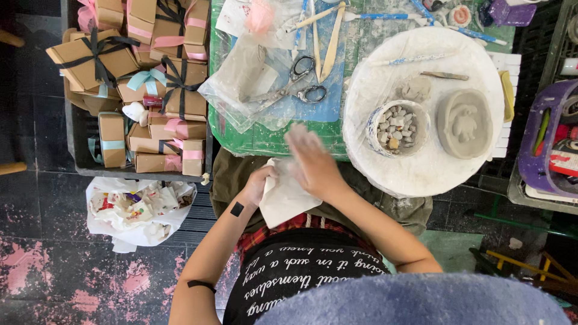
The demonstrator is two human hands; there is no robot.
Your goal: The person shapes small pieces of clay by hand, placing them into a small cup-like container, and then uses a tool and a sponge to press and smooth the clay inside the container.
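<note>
My left hand (260,182) grips a white cloth (284,198) over my lap, just below the green table's front edge (265,144). My right hand (311,161) lies flat against the cloth's upper side, fingers spread and blurred. On a round white board (421,174) to the right stand a small bowl (397,127) filled with pale pebble-like bits and a grey clay dish (464,123) with a modelled shape inside. A lump of grey clay (415,90) sits behind the bowl.
Scissors (304,78), wooden modelling tools (328,39) and a clear plastic bag (247,84) lie on the green mat. A dark crate (78,156) of ribboned brown boxes stands left; a white bag of scraps (138,207) sits on the floor. Purple tray (545,150) at right.
</note>
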